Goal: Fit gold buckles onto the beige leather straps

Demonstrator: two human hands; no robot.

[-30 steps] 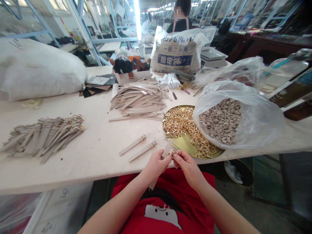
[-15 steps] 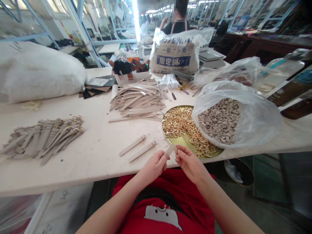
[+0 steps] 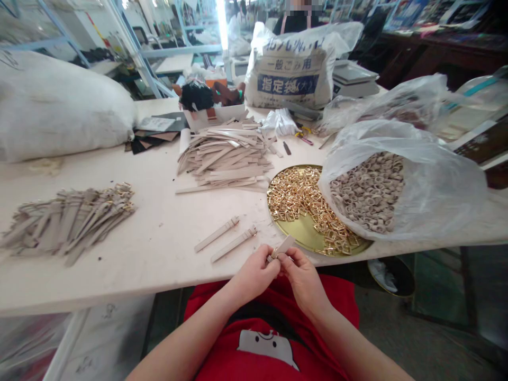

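Observation:
A beige strap (image 3: pixel 285 244) is pinched between my two hands, its pale end pointing up and to the right. My left hand (image 3: pixel 259 269) is closed on its lower part, where a bit of gold metal and a loop show by the fingertips. My right hand (image 3: pixel 300 273) is closed on the same strap, thumb and fingers touching those of the left; the fingers hide much of it. Just left of my hands, two buckled straps (image 3: pixel 235 244) lie side by side. Beyond the right hand is a round gold tray (image 3: pixel 304 228) with many gold buckles (image 3: pixel 296 191).
A clear plastic bag (image 3: pixel 440 185) of beige loops (image 3: pixel 371 190) overlaps the tray's right side. A pile of plain strips (image 3: pixel 226 156) lies mid-table, finished-looking buckled straps (image 3: pixel 71 219) at left. A white sack (image 3: pixel 291 74) and a box (image 3: pixel 214 114) stand behind. A bin (image 3: pixel 391 275) sits below the edge.
My hands have come together on the strap. My right hand moved from the strap's upper end down and inward, and the strap's free end now sticks up past the fingers. The view shifted slightly.

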